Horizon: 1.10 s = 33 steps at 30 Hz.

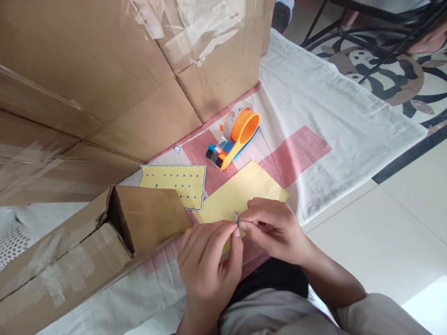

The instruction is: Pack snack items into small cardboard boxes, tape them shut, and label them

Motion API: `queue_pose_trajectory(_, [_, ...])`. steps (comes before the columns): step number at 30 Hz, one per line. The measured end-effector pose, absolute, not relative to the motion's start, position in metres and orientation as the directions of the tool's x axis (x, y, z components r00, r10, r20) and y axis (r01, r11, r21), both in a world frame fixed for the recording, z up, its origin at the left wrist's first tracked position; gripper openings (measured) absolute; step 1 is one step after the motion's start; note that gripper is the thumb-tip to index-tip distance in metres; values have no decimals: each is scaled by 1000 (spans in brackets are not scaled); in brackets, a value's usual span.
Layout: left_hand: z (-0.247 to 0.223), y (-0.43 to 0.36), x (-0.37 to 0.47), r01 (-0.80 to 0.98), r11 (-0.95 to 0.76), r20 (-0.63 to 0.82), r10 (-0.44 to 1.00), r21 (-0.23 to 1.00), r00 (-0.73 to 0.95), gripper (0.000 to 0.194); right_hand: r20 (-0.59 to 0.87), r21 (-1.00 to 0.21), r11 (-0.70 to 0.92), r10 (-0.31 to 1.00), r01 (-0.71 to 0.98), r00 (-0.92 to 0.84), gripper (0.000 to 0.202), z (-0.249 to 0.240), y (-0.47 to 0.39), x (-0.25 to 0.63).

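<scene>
My left hand (213, 260) and my right hand (274, 228) meet at their fingertips, both pinching a tiny blue-edged paper piece (236, 217). Below them lies a plain yellow sheet (240, 188), partly hidden by my hands. To its left, a yellow sheet with a blue scalloped outline and small blue marks (174, 179) lies partly behind an open cardboard box. An orange and blue tape dispenser (233, 139) rests on the cloth beyond the sheets. Another small blue-edged scrap (177, 149) sits near the stacked boxes.
Large taped cardboard boxes (132, 93) stand at the left and back. A long open box (150, 214) reaches in from the lower left. White and red cloth (335, 139) covers the surface. At the upper right are a black metal frame (370, 37) and part of a person (429, 42).
</scene>
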<state>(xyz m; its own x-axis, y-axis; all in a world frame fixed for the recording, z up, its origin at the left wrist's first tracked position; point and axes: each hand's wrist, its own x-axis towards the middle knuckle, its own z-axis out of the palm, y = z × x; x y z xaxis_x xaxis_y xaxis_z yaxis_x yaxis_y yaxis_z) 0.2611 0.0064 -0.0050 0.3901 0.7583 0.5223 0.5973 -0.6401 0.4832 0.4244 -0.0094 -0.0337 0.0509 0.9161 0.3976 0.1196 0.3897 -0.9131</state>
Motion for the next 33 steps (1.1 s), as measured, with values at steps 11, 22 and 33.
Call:
queue_pose_trajectory(11, [-6,2,265,505,-322,202,939,801,278,12,484,-865,471,874,173,41,12,-41,-12,422])
queue_pose_trajectory(22, [-7,6,264,433,-372,260,919,821,296,12,282,-957,278,958,82,50,5,-37,-16,421])
queue_pose_trajectory(33, [-4,6,263,420,-276,179,950,864,256,13,211,-978,210,975,14,71,15,-38,-19,418])
